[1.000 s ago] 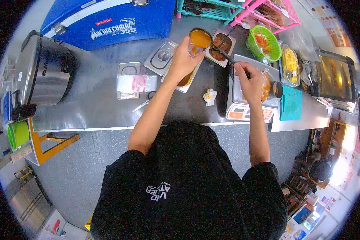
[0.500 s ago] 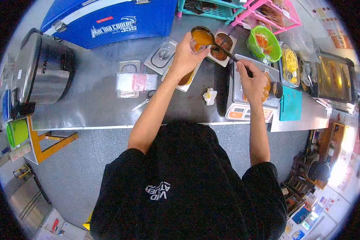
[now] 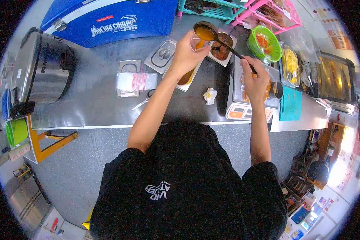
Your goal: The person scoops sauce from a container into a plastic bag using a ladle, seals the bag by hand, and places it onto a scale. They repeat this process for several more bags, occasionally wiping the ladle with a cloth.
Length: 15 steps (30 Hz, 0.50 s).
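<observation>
My left hand [image 3: 188, 54] is wrapped round a small clear cup [image 3: 197, 44] with some orange-brown sauce in it. The handle of a black ladle [image 3: 229, 49] is in my right hand [image 3: 255, 78]. The ladle's bowl, holding orange-brown sauce [image 3: 204, 33], is tilted at the cup's rim. Below my left hand lies a metal tray of brown sauce [image 3: 187, 78], partly covered by the hand and forearm. Another metal tray with reddish-brown sauce [image 3: 222, 51] sits beneath the ladle handle. Under my right hand is a scale [image 3: 239, 110] bearing a bag of orange food, mostly hidden.
A blue cooler [image 3: 112, 24] and a large steel pot [image 3: 48, 68] stand at the left. Plastic bags [image 3: 137, 82], scissors [image 3: 142, 103] and a crumpled tissue [image 3: 210, 96] lie on the counter [image 3: 96, 92]. Rightward are a green basket [image 3: 265, 43] and a teal board [image 3: 291, 104].
The ladle has shifted slightly to the right, and less sauce shows in its bowl. My right hand has moved a little to the right with it. My left hand has barely moved.
</observation>
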Each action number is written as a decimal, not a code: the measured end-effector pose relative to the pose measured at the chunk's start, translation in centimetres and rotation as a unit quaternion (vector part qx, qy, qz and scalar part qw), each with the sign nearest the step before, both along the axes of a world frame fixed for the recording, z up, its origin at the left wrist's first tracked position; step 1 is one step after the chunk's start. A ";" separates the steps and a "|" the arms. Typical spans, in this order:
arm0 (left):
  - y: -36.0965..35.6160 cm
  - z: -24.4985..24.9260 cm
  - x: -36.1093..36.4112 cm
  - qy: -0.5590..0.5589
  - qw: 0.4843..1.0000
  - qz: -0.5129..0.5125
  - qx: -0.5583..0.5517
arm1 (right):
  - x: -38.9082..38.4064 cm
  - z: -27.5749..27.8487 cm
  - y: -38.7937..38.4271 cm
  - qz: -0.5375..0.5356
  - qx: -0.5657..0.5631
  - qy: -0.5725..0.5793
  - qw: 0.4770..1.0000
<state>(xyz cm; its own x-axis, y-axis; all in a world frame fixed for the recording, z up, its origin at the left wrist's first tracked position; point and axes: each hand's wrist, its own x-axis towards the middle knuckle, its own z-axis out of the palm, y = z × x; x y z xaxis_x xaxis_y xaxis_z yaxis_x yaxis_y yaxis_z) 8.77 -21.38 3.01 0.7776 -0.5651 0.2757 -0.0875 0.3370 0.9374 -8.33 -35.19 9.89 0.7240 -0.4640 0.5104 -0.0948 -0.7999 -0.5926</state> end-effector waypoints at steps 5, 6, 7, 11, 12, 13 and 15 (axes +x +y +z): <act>0.1 0.2 0.2 -0.003 0.999 -0.017 0.028 | 0.1 0.6 0.2 -0.012 -0.021 -0.010 1.000; 0.1 0.3 0.2 0.001 0.999 -0.022 0.027 | 0.1 0.7 0.2 -0.009 -0.036 -0.013 0.999; 0.1 0.5 0.2 0.009 1.000 -0.023 0.012 | 0.1 0.8 0.1 -0.006 -0.052 -0.016 0.998; 0.1 0.6 0.2 0.020 0.999 -0.025 -0.017 | 0.1 1.2 0.1 0.005 -0.125 -0.003 0.992; 0.1 0.7 0.2 0.018 0.999 -0.026 -0.017 | 0.1 1.2 0.1 0.003 -0.138 -0.008 0.990; 0.2 0.7 0.3 0.014 0.999 -0.029 -0.011 | 0.2 1.2 0.1 0.001 -0.151 -0.013 0.988; 0.3 0.8 0.4 0.007 0.999 -0.035 0.002 | 0.3 1.2 0.0 0.001 -0.170 -0.031 0.985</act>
<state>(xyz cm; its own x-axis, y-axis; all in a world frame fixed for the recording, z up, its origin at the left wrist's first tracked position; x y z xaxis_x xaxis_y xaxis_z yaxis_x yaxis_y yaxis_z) 9.13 -21.12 3.78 0.7399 -0.6195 0.2622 -0.0497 0.3383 0.9397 -8.05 -35.23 11.12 0.6869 -0.2577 0.6796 -0.0651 -0.9531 -0.2957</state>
